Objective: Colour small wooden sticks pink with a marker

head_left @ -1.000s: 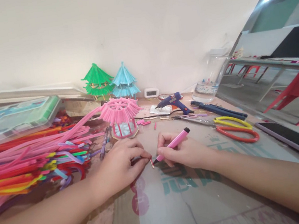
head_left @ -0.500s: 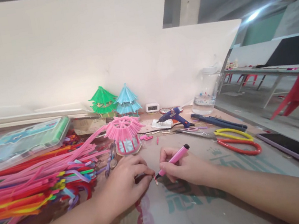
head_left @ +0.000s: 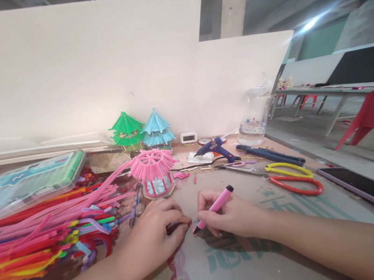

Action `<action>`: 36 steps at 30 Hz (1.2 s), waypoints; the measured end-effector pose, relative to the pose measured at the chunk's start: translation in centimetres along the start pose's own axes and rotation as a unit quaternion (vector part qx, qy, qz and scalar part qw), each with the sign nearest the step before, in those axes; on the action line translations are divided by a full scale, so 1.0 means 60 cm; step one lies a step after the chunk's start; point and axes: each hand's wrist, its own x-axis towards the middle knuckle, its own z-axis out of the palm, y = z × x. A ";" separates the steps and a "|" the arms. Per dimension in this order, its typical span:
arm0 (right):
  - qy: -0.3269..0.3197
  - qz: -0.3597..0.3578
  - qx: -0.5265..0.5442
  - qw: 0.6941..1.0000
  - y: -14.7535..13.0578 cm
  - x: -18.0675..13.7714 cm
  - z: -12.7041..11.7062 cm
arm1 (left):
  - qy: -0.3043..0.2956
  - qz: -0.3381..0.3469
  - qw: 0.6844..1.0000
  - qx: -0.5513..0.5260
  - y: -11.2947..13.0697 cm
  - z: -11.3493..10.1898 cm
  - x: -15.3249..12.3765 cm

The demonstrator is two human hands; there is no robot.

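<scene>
The right hand (head_left: 232, 215) grips a pink marker (head_left: 214, 208), its tip at a small stick (head_left: 191, 227) pinched by the left hand (head_left: 155, 235)

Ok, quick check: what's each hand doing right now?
Left hand: closed, pinching a small pink piece at its fingertips.
Right hand: closed around a pink marker, tip at that piece.
</scene>
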 end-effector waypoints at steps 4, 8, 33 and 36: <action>0.011 -0.005 0.001 1.000 0.004 0.000 0.001 | 0.005 0.003 1.000 0.002 -0.002 0.002 -0.002; 0.000 -0.008 0.003 1.000 0.007 0.001 0.000 | 0.003 0.000 1.000 -0.002 -0.002 0.001 -0.001; 0.010 -0.006 -0.016 1.000 0.002 -0.005 -0.003 | 0.008 0.034 0.999 -0.007 -0.003 0.004 0.002; 0.016 -0.007 -0.020 1.000 0.001 -0.005 -0.003 | 0.008 0.034 0.999 -0.005 -0.002 0.003 0.002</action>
